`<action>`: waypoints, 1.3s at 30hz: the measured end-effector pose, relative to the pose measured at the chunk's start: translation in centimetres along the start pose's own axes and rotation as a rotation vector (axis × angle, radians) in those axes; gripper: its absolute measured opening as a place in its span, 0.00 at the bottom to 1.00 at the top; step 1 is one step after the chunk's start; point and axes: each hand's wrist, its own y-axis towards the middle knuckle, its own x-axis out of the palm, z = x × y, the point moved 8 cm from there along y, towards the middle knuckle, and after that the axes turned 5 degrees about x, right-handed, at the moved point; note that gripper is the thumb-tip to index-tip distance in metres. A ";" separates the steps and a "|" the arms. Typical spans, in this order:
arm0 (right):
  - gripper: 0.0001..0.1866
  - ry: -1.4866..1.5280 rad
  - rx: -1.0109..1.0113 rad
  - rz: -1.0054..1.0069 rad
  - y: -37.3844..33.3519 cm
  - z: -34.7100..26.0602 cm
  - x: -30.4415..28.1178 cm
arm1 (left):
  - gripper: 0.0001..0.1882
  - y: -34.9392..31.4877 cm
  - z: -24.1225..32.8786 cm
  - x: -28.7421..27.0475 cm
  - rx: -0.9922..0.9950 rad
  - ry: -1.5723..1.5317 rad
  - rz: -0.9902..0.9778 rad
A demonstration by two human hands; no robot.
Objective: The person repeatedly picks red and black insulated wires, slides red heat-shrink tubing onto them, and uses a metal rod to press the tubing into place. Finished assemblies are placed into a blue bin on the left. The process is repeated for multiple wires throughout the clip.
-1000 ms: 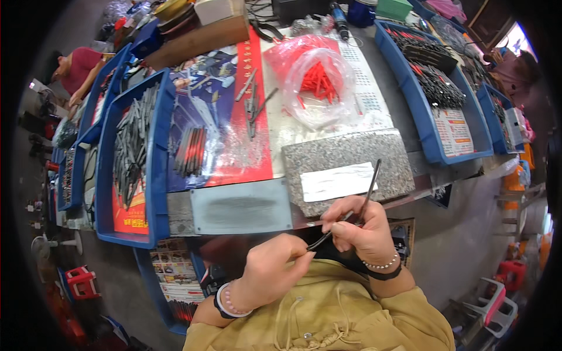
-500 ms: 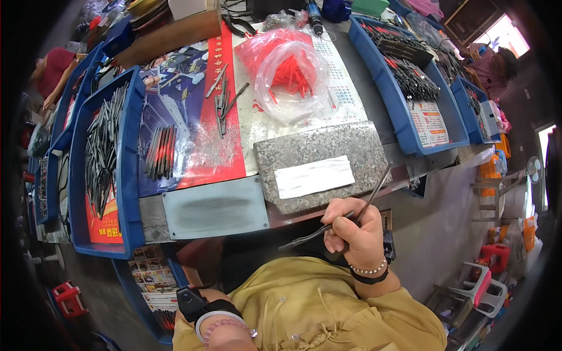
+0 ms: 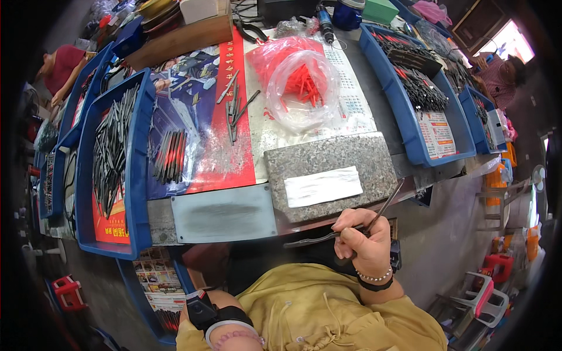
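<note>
My right hand (image 3: 369,244) is raised in front of the table's near edge, its fingers closed around a slim dark metal tool (image 3: 313,240). One thin end points left and the other sticks up to the right; I cannot tell whether it is one piece or two. Low on the left, my left hand (image 3: 221,300) is mostly hidden behind the black device on its wrist, so its fingers do not show. A speckled stone slab (image 3: 328,155) bearing a white paper strip (image 3: 323,186) lies just beyond my right hand. Left of the slab is a grey metal plate (image 3: 224,213).
Blue trays (image 3: 143,205) of dark metal rods flank the table, with another blue tray (image 3: 130,281) below. Red-banded rods (image 3: 170,157) and loose rods (image 3: 235,114) lie left. A clear bag (image 3: 301,88) holds red tubes. Pliers (image 3: 252,32) are behind; other people sit at both sides.
The whole view has shifted slightly, so the table appears lower and further right. My right hand still grips the metal tool, whose left end has swung a little more level.
</note>
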 end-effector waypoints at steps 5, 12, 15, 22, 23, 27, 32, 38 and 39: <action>0.07 -0.067 -0.013 -0.029 0.1 0.1 0.6 | 0.27 0.0 -0.4 -0.2 -0.052 -0.105 -0.008; 0.06 -0.089 -0.016 -0.028 0.3 0.4 1.1 | 0.25 -2.1 2.9 0.0 0.160 0.076 -0.004; 0.07 -0.091 -0.031 -0.024 0.4 -0.1 1.5 | 0.26 -4.4 4.9 -0.4 0.399 0.079 -0.118; 0.04 -0.051 -0.065 -0.032 0.4 -2.2 1.6 | 0.15 -5.6 3.4 -3.6 0.107 0.248 -0.135; 0.04 -0.069 -0.066 -0.014 0.3 -2.5 1.6 | 0.16 -6.1 1.1 -4.2 -0.101 0.366 -0.185; 0.06 -0.083 -0.098 -0.059 0.2 -3.5 2.7 | 0.17 -12.0 -6.8 -9.8 -1.108 0.514 0.050; 0.07 -0.379 -0.060 -0.163 0.7 -2.4 5.1 | 0.12 -16.6 -8.3 -11.4 -1.593 0.065 0.416; 0.04 -0.636 -0.066 -0.308 3.5 -3.5 6.9 | 0.07 -15.7 -7.4 -13.5 -1.491 0.018 0.596; 0.05 -0.760 -0.043 -0.187 5.3 -4.2 5.8 | 0.07 -15.4 -7.3 -13.9 -1.465 0.039 0.592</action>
